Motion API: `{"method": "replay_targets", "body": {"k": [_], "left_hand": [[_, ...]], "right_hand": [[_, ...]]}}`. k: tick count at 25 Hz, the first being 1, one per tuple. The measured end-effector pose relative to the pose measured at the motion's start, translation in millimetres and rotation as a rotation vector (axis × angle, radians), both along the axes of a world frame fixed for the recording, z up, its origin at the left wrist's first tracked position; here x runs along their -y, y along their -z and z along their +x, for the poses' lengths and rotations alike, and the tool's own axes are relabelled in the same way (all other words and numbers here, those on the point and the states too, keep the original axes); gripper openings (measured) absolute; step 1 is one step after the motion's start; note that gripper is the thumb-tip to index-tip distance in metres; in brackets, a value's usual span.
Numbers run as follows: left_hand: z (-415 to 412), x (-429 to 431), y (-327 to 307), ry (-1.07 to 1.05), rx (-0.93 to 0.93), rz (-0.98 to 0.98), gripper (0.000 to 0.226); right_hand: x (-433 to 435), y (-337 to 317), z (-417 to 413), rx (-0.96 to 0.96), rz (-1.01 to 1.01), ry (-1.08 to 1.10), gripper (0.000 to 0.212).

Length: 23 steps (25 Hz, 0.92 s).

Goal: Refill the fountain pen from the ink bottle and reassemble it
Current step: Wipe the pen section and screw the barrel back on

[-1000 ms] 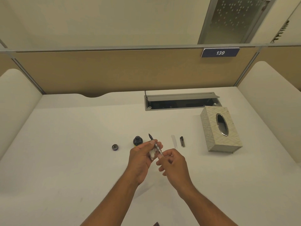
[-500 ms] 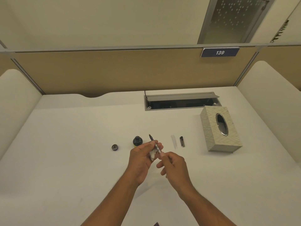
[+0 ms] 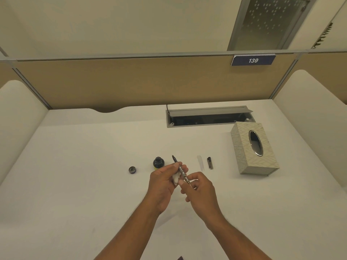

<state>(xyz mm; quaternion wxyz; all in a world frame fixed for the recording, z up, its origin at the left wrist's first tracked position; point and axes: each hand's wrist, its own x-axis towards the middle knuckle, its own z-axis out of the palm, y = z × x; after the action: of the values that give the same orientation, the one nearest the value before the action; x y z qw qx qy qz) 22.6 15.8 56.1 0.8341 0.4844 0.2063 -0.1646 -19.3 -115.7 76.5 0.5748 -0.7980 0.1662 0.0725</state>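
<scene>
Above the white desk I hold the fountain pen's front section with its converter, nib pointing up and away. My left hand grips it near the nib and also holds a crumpled white tissue. My right hand pinches the converter's rear end. The open ink bottle stands just left of the nib. Its round cap lies further left. A pale pen barrel and a dark pen cap lie side by side to the right.
A patterned tissue box stands at the right. An open cable tray is set into the desk behind. Tan partition walls enclose the desk at back and sides. A small dark object shows at the bottom edge.
My right hand's fingers have shifted slightly on the converter's end, with the pen staying in nearly the same place. Everything on the desk is unmoved.
</scene>
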Motion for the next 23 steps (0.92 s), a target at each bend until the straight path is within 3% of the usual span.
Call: {"method": "replay_targets", "body": {"k": [16,23], "left_hand": [[-0.1,0.7,0.7,0.042,0.004,0.011,0.024],[3.9,-3.0,3.3,0.07,0.011,0.013,0.023]], "right_hand": [[2.1,5.3,-2.6,0.026,-0.126,-0.077,0.019],[6.1,2.4,-2.0,-0.124,0.132,-0.151,0.033]]}}
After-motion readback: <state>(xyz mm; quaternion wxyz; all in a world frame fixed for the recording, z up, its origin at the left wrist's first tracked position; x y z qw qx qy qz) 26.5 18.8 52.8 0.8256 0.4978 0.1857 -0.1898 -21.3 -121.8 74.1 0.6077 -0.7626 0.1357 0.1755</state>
